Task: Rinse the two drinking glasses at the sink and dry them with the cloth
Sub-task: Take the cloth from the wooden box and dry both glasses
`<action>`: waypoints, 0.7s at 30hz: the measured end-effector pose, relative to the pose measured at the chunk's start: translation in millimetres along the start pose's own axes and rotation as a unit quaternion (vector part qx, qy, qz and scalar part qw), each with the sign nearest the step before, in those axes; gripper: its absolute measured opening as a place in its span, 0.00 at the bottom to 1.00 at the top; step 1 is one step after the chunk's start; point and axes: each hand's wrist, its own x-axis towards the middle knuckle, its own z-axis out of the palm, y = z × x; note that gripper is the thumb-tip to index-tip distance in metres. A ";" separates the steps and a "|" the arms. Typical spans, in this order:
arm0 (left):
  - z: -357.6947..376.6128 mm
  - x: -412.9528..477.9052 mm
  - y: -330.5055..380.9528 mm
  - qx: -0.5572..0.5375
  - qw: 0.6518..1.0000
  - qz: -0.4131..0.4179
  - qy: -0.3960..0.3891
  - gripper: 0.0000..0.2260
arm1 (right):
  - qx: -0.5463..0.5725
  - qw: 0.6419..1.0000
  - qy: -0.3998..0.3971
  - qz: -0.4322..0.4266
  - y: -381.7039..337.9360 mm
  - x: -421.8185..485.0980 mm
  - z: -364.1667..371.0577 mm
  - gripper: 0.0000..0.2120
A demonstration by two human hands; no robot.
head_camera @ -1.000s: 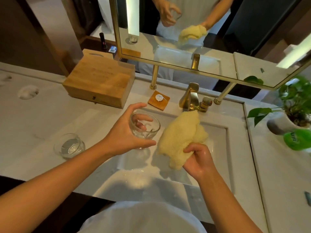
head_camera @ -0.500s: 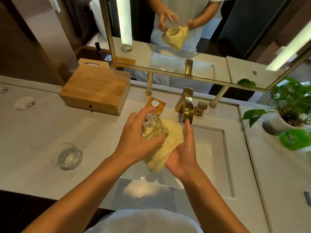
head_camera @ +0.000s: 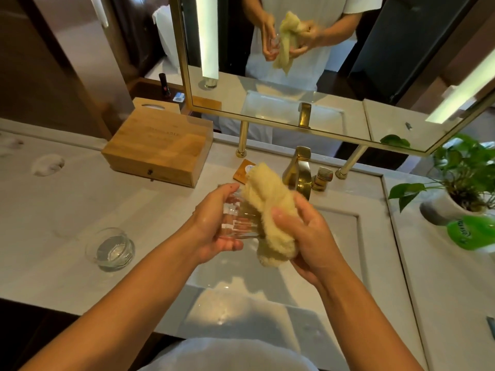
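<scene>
Over the sink (head_camera: 345,236), the left hand (head_camera: 214,226) grips a glass (head_camera: 238,223) on its side; the right hand (head_camera: 308,236) clutches the cloth (head_camera: 270,210), seemingly pushed into it. The second glass (head_camera: 111,249) stands on the pale surface (head_camera: 53,223), near a wooden box (head_camera: 160,148) below the mirror (head_camera: 308,84).

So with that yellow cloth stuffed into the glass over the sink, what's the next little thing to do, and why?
Probably twist the cloth round inside the glass. The left hand holds the glass on its side over the sink, and the right hand has the cloth bunched at its mouth, so turning it would wipe the inside. The second glass waits on the counter.
</scene>
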 end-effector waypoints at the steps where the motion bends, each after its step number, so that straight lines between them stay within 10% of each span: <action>1: 2.4 -0.5 1.7 0.015 1.000 0.011 0.001 0.15 | -0.053 0.998 0.001 -0.021 0.1 -0.5 -0.3 0.25; 7: 13.9 1.1 11.5 0.018 0.999 0.029 0.041 0.16 | -0.366 0.920 -0.008 -0.138 5.5 5.8 15.3 0.34; 11: 26.7 1.2 7.5 0.079 0.981 0.146 0.101 0.12 | -0.230 0.960 0.084 -0.135 2.8 15.6 29.1 0.21; 16: 23.0 1.4 -9.8 0.332 0.803 0.469 0.157 0.12 | 0.096 0.983 0.158 0.007 -3.1 28.9 43.2 0.19; 21: 2.2 11.5 15.1 0.466 0.671 0.574 0.053 0.15 | 0.055 0.979 0.112 0.161 -22.6 46.7 35.9 0.20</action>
